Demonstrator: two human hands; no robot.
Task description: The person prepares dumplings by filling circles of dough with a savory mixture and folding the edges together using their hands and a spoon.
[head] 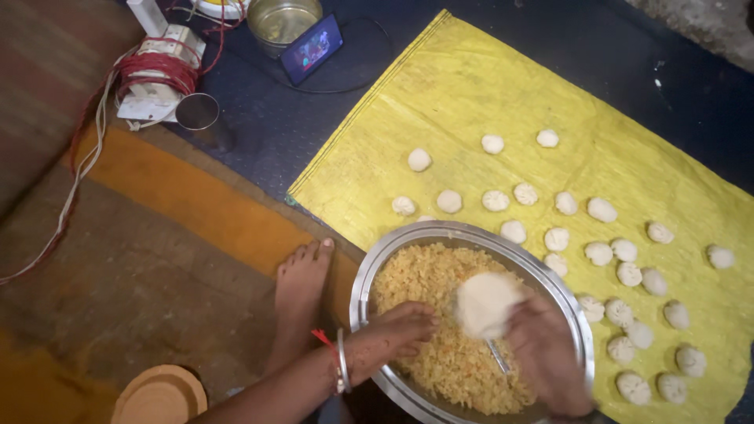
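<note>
Head view, nearest me: my left hand (393, 330) lies with fingers curled loosely in the yellow filling (424, 290) inside the steel bowl (363, 275), while my right hand (546, 357), blurred, cups a flat white dough round (485, 302) over the bowl's middle, a spoon handle (497, 357) poking out beneath it. At nine o'clock from the bowl my bare foot (302, 286) rests on the brown-and-orange mat (157, 235). Farther off, from three round to twelve o'clock, finished white dumplings (598, 253) dot the yellow sheet (471, 94), and at eleven o'clock a phone (312, 47) leans against a steel pot (279, 20).
</note>
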